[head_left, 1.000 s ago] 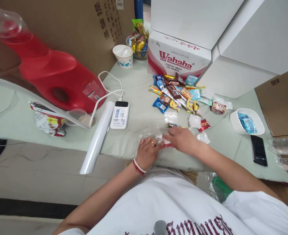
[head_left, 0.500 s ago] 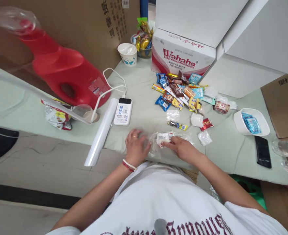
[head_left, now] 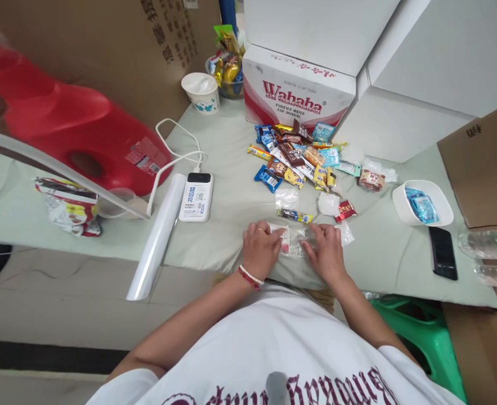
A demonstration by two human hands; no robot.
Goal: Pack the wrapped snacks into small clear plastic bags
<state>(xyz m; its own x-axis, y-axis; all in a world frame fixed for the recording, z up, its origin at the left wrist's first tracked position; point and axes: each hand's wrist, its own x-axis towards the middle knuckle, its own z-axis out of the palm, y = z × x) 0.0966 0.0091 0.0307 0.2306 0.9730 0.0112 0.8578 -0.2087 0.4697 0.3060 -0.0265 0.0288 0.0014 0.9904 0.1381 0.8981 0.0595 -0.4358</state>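
Note:
My left hand is closed, its thumb and fingers on a small white packet with red print, at the table's near edge. Clear plastic wrap lies around the packet and reaches toward my right hand. That hand rests at the wrap's right side with thumb and forefinger apart, the thumb tip touching the plastic. Just beyond both hands lies a thin black-and-yellow snack bar. A folded clear plastic piece is partly hidden behind my right fingers.
Wrapped snacks are heaped before the Wahaha box. At right are a white tub of blue packets and a phone. A power bank, a white roll and a red jug stand or lie left.
My left hand has moved right onto the packet. My right hand has let go of the packet and shifted right to the plastic wrap. The view has turned slightly.

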